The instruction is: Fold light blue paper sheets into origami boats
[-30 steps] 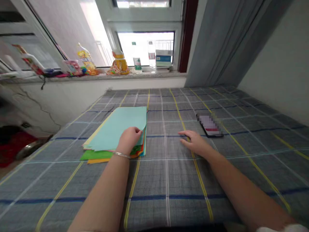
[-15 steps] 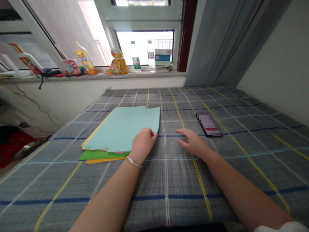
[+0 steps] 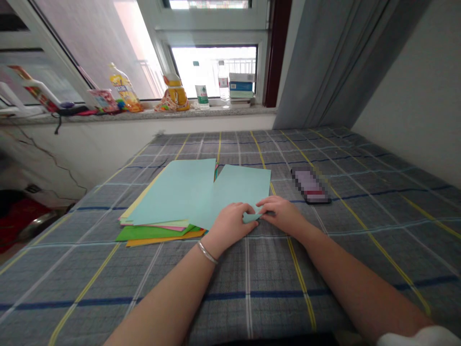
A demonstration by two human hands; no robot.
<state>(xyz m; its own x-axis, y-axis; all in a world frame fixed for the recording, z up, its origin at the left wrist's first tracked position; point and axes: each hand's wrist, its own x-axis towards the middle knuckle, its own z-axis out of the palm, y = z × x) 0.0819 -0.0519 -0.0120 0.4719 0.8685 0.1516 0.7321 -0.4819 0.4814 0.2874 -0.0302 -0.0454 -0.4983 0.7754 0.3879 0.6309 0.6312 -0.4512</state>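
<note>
A light blue sheet of paper (image 3: 237, 187) lies partly over a stack of coloured paper (image 3: 169, 192), its right part out on the checked cloth. My left hand (image 3: 234, 223) pinches the near edge of this sheet, which curls up slightly there. At the sheet's near right corner, my right hand (image 3: 283, 211) has its thumb and fingers closed on the paper. The two hands almost meet. Green, orange, pink and yellow edges show under the stack's light blue top. A silver bangle (image 3: 208, 252) is on my left wrist.
A phone (image 3: 310, 185) lies on the checked cloth (image 3: 345, 269) right of my right hand. Along the windowsill (image 3: 137, 114) stand several bottles, a yellow container (image 3: 174, 93) and a pile of boxes (image 3: 241, 89). A grey curtain (image 3: 324, 62) hangs at the right.
The top light blue sheet has slid right and turned, partly off the stack. My left hand moved right with it. My right hand, open and apart before, now grips its corner.
</note>
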